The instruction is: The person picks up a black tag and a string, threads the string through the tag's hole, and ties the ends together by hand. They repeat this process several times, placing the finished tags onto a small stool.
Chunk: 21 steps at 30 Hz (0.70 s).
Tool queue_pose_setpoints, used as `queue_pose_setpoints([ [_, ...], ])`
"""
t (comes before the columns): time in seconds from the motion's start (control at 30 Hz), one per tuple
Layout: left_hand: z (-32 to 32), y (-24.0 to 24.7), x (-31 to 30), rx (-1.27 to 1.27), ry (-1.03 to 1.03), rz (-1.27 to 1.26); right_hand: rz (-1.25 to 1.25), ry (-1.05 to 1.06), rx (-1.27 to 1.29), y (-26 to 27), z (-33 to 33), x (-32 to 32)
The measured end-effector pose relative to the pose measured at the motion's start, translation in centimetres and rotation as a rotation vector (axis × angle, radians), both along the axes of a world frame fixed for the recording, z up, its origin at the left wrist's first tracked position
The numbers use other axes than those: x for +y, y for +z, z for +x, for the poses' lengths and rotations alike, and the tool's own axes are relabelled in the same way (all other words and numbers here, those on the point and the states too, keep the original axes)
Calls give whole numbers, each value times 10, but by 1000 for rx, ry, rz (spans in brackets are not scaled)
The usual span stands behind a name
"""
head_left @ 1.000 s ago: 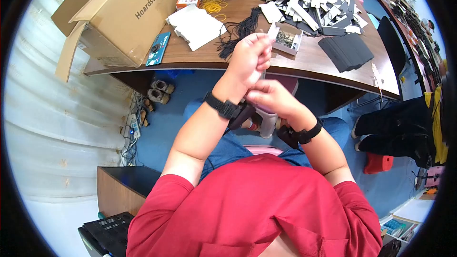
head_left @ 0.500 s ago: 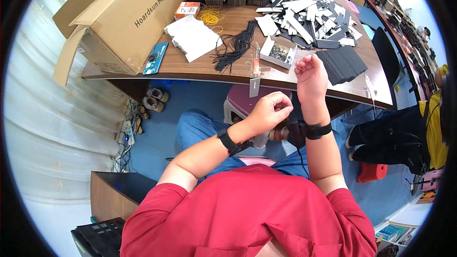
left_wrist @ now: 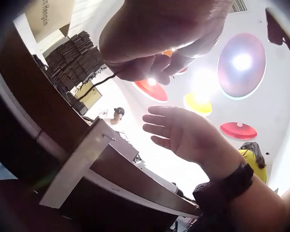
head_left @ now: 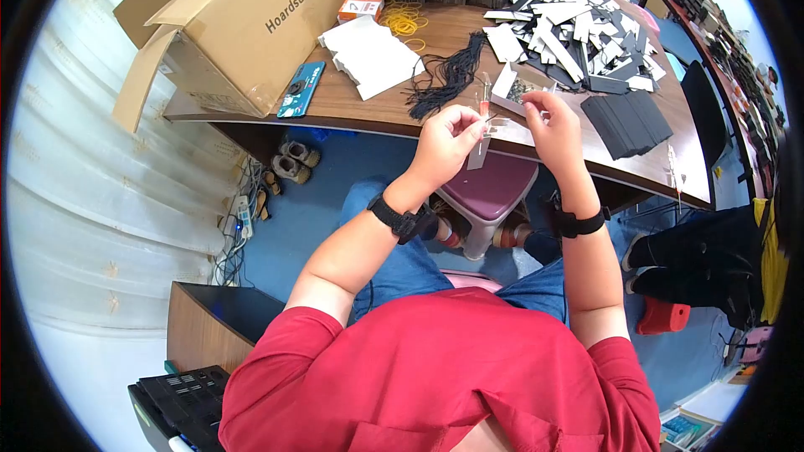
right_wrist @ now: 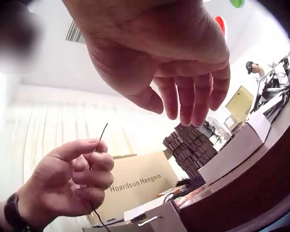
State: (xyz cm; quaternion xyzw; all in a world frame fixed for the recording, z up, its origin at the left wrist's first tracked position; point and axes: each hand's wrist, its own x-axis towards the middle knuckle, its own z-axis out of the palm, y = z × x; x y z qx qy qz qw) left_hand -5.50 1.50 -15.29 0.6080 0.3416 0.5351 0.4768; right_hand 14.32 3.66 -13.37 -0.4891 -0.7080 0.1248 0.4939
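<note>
My left hand (head_left: 445, 149) is at the table's front edge, pinching a thin black cord (right_wrist: 102, 132) between thumb and forefinger, its other fingers curled. A short end of cord stands above the fingertips and the rest trails below. Just right of it, my right hand (head_left: 556, 137) is raised with loosely bent fingers; the right wrist view shows these fingers (right_wrist: 186, 99) apart, holding nothing. A grey tag (head_left: 477, 156) juts past the table edge beside my left hand, and shows as a long pale strip (left_wrist: 79, 166) in the left wrist view.
An open small box (head_left: 512, 104) of tiny parts lies behind the hands. Around it are black cords (head_left: 452, 75), stacked black pieces (head_left: 626, 124), white sheets (head_left: 368, 54) and a strip pile (head_left: 578, 29). A large carton (head_left: 251, 33) stands left, a stool (head_left: 490, 188) below.
The hands were together one second ago, then parted. Since half a second ago my left hand has risen toward the table edge and tag; my right hand has shifted slightly left relative to the table.
</note>
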Motion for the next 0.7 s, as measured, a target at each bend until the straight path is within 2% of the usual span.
queue_pose_setpoints([
  [0.13, 6, -10, 3, -85, -41, 0, -147, -11, 133, 5, -9, -4],
  [0.43, 1, 0, 7, -179, -20, -74, -197, 86, 255, -6, -11, 3],
  [0.53, 0, 1, 3, -252, -36, -154, -301, 211, 620, -3, -15, 3],
  [0.67, 7, -10, -11, -355, -133, -312, -600, 366, 1187, -10, -7, 10],
  [0.7, 16, -12, -19, -267, -125, -239, -663, 413, 1334, -13, -7, 11],
])
